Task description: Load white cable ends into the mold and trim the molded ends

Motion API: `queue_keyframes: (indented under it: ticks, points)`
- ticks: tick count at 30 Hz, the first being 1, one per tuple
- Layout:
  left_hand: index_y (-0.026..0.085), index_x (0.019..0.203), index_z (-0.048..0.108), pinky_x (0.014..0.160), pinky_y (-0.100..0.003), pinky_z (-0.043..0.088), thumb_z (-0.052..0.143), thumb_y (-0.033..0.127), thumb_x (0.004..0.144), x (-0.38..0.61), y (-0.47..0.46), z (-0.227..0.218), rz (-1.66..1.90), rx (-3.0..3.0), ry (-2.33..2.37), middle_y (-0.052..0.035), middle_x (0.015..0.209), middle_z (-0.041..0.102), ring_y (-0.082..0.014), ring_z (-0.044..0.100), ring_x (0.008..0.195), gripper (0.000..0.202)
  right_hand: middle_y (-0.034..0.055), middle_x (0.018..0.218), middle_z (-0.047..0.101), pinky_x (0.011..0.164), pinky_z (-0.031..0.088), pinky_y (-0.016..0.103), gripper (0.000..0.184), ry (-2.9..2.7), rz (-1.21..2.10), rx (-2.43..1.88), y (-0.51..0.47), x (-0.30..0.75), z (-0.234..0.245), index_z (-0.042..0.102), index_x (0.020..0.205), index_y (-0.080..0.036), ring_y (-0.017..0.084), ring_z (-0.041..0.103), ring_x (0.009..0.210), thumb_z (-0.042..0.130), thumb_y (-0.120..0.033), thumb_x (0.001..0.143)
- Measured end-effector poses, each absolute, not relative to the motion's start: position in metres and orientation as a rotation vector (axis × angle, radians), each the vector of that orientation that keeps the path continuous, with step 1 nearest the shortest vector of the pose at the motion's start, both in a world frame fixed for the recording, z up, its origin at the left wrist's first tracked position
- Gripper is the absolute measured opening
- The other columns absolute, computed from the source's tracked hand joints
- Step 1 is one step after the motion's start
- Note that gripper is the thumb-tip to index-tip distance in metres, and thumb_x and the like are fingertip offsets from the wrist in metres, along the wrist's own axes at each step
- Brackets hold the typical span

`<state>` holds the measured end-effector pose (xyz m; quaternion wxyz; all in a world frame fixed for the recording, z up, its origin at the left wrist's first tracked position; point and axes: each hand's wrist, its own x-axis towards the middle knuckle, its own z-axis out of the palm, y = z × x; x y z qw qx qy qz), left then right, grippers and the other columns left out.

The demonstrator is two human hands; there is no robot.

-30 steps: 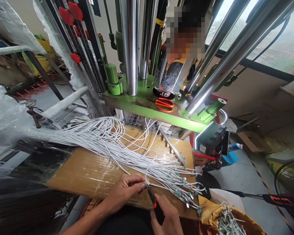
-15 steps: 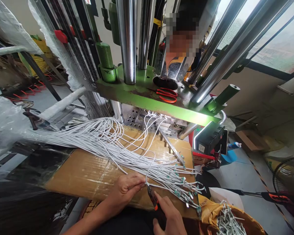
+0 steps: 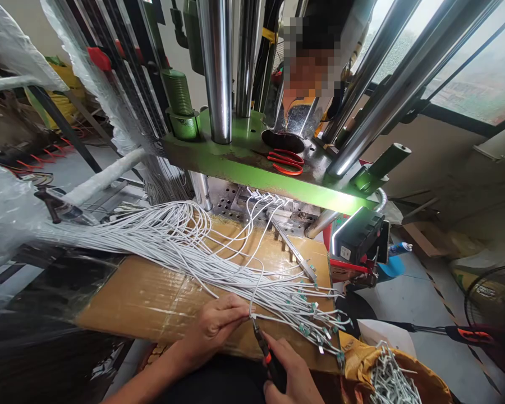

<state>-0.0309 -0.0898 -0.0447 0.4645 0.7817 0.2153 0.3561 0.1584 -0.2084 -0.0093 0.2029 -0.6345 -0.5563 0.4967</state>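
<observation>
In the head view my left hand [image 3: 223,318] is closed in a pinch on the end of a white cable [image 3: 258,283], low over the cardboard. A small white molded tip [image 3: 252,316] sits at that end, beside my fingertips. My right hand [image 3: 293,367] grips black pliers with orange-red marks [image 3: 261,343], and their jaws touch the white tip. Whether the jaws are closed fully is too small to tell. Behind my hands runs a thick bundle of white cables [image 3: 160,244], many ending in small green and white connectors [image 3: 315,325].
Cardboard [image 3: 151,303] covers the work surface. Beyond it stands a green press [image 3: 235,168] with steel columns and red-handled pliers [image 3: 287,160] on its plate. A metal bar [image 3: 294,251] lies at right. A bag [image 3: 353,359] holds white scraps [image 3: 393,376]. A person [image 3: 307,106] shows behind the press.
My right hand has shifted slightly, and more of the pliers' handle now shows. My left hand stays at nearly the same spot with the cable. The view has moved a little.
</observation>
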Motion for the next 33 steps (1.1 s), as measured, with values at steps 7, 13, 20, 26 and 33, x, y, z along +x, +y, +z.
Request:
queue_keyframes:
  ticks: [7, 13, 20, 26, 33]
  points:
    - [0.025, 0.125, 0.056, 0.079, -0.026, 0.049, 0.055, -0.001, 0.085, -0.033, -0.086, -0.04, 0.985, 2.097, 0.399, -0.0064, 0.094, 0.067, -0.0156, 0.061, 0.088, 0.048, 0.0071, 0.091, 0.06, 0.078, 0.047, 0.03, 0.063, -1.604, 1.286, -1.811, -0.214, 0.157, -0.015, 0.059, 0.124, -0.017, 0.023, 0.061, 0.086, 0.05, -0.014, 0.062]
    - [0.022, 0.125, 0.056, 0.081, -0.027, 0.05, 0.054, -0.003, 0.085, -0.034, -0.086, -0.042, 0.994, 2.12, 0.394, -0.0084, 0.097, 0.066, -0.0165, 0.06, 0.091, 0.048, 0.0058, 0.084, 0.064, 0.074, 0.046, 0.028, 0.049, -1.585, 1.154, -1.833, -0.214, 0.149, -0.017, 0.068, 0.104, -0.017, 0.022, 0.062, 0.08, 0.049, -0.012, 0.059]
    - [0.023, 0.126, 0.056, 0.083, -0.028, 0.05, 0.055, -0.003, 0.083, -0.034, -0.087, -0.044, 1.073, 2.119, 0.391, -0.0086, 0.098, 0.066, -0.0165, 0.06, 0.092, 0.049, 0.0024, 0.078, 0.062, 0.068, 0.045, 0.026, 0.056, -1.54, 1.141, -1.85, -0.212, 0.144, -0.012, 0.068, 0.11, -0.019, 0.019, 0.06, 0.074, 0.049, -0.012, 0.057]
    - [0.02, 0.093, 0.07, 0.067, -0.02, 0.049, 0.056, 0.016, 0.089, -0.021, -0.096, -0.034, 0.898, 1.728, 0.751, -0.0029, 0.079, 0.067, -0.0123, 0.062, 0.072, 0.015, 0.0049, 0.093, 0.066, 0.076, 0.05, 0.026, 0.055, -1.546, 0.806, -1.831, -0.216, 0.138, -0.028, 0.061, 0.12, -0.021, 0.019, 0.065, 0.083, 0.048, -0.012, 0.067]
    - [0.016, 0.083, 0.073, 0.059, -0.022, 0.049, 0.066, 0.037, 0.081, -0.01, -0.102, -0.025, 0.768, 1.237, 0.921, -0.0034, 0.071, 0.066, -0.0146, 0.059, 0.065, 0.023, 0.0055, 0.101, 0.063, 0.077, 0.053, 0.027, 0.068, -1.532, 0.491, -1.875, -0.221, 0.136, -0.046, 0.046, 0.134, -0.024, 0.019, 0.064, 0.087, 0.049, -0.008, 0.068]
